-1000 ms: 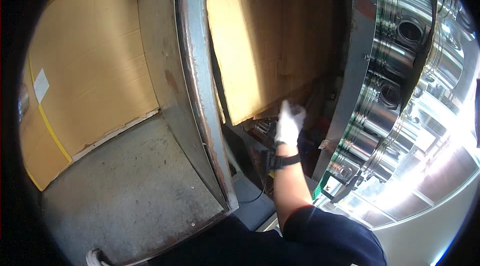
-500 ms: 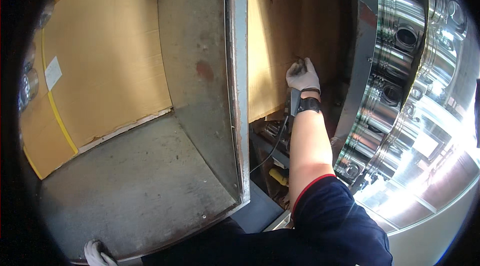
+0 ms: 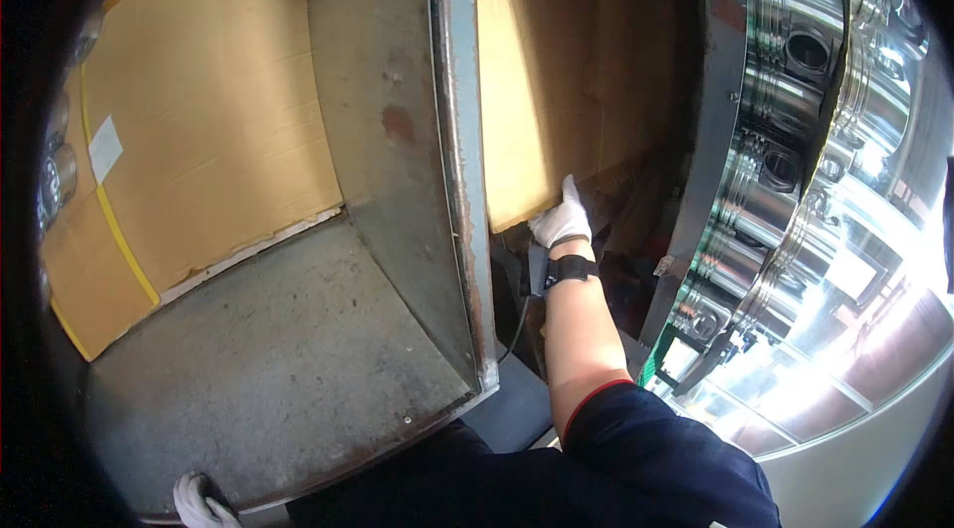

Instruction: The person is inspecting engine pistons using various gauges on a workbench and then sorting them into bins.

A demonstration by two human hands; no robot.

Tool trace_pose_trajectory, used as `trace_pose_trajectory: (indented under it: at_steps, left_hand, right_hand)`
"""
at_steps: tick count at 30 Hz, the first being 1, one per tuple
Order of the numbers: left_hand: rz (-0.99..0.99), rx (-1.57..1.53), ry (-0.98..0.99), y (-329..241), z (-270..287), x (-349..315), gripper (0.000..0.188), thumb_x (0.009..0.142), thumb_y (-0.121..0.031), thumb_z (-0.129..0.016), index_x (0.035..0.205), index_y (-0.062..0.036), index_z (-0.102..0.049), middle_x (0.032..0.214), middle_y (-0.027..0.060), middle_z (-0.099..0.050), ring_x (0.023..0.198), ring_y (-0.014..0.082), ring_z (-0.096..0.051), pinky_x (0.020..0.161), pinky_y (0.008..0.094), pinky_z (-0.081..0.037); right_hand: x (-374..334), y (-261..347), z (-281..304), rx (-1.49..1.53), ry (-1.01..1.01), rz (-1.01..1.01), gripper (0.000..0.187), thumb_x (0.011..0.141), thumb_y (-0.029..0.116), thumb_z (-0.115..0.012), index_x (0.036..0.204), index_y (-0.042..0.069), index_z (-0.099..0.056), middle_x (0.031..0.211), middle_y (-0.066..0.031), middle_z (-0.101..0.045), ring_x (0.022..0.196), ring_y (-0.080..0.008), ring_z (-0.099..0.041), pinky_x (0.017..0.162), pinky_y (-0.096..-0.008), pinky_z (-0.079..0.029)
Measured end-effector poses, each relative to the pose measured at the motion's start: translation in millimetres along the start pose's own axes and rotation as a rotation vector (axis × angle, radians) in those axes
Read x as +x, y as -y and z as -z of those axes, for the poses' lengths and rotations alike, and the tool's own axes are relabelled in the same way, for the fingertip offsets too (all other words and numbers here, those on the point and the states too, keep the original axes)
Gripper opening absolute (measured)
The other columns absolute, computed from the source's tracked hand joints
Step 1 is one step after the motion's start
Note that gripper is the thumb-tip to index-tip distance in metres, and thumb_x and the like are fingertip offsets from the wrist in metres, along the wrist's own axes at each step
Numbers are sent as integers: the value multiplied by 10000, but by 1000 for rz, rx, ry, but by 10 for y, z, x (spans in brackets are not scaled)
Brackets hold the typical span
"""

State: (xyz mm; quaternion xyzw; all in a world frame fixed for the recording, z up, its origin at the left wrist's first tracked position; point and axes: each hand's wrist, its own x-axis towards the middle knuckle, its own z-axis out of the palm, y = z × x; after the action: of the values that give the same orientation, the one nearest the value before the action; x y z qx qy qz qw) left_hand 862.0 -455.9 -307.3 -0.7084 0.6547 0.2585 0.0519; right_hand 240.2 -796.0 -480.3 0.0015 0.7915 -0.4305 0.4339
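Note:
My right hand (image 3: 562, 220), in a white glove with a black wrist strap, reaches down into the dark gap between a grey metal partition (image 3: 452, 160) and a shiny metal machine (image 3: 795, 150). Its fingers rest at the lower edge of a cardboard sheet (image 3: 527, 81) that lines the back wall; whether they grip it is hidden. My left hand (image 3: 202, 502), also white-gloved, shows only partly at the bottom edge, curled over the front lip of a grey metal shelf (image 3: 278, 369).
A second cardboard sheet (image 3: 199, 150) with yellow tape and a white label lines the back of the left compartment. A dark cable (image 3: 517, 324) hangs in the gap below my right wrist. Bright floor lies at the lower right.
My right hand dropped from higher on the cardboard to its lower edge. The view shifted slightly, so the partition sits further right. My left hand stays on the shelf lip.

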Motion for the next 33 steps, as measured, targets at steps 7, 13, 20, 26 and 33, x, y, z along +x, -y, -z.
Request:
trace_pose_trajectory:
  at_steps: [7, 13, 20, 26, 33]
  left_hand:
    - [3, 1, 16, 32, -17, -42, 241, 931, -145, -501, 1101, -25, -622, 1026, 174, -651, 891, 375, -631, 789, 466, -528]
    - [-27, 42, 6, 55, -34, -68, 232, 927, -113, -499, 1099, -16, -620, 1032, 176, -651, 894, 366, -634, 788, 461, -529]
    - [-25, 17, 16, 5, 3, -27, 229, 924, -111, -510, 1098, -10, -619, 1034, 178, -651, 894, 363, -634, 793, 458, -528]
    - [-1, 37, 12, -13, 40, -19, 227, 921, -110, -521, 1097, -5, -618, 1037, 179, -651, 895, 361, -633, 798, 455, -527]
    - [44, 21, 30, -39, 53, 19, 229, 929, -128, -523, 1095, -4, -621, 1029, 177, -650, 899, 368, -628, 815, 455, -520]
  right_hand:
    - [158, 1329, 187, -30, -85, 551, 403, 1011, 393, -446, 1149, 50, -607, 1063, -111, -658, 914, -208, -653, 766, -298, -538]
    - [269, 1549, 40, 1038, 822, 213, 193, 943, 138, -479, 991, 57, -647, 907, -93, -683, 844, -210, -664, 669, -304, -550]
    - [562, 1650, -450, -284, 295, 1249, 328, 985, 131, -416, 1252, -19, -535, 1299, -208, -544, 1207, -260, -536, 976, -351, -493]
    - [-13, 1487, -1701, -588, -329, 710, 762, 912, 435, -617, 1481, 35, -304, 1529, -152, -338, 1338, -323, -414, 1131, -440, -325]
    - [932, 1768, -1847, 260, 39, 361, 402, 977, 231, -573, 1329, 42, -524, 1286, -145, -530, 1157, -243, -542, 940, -326, -499]
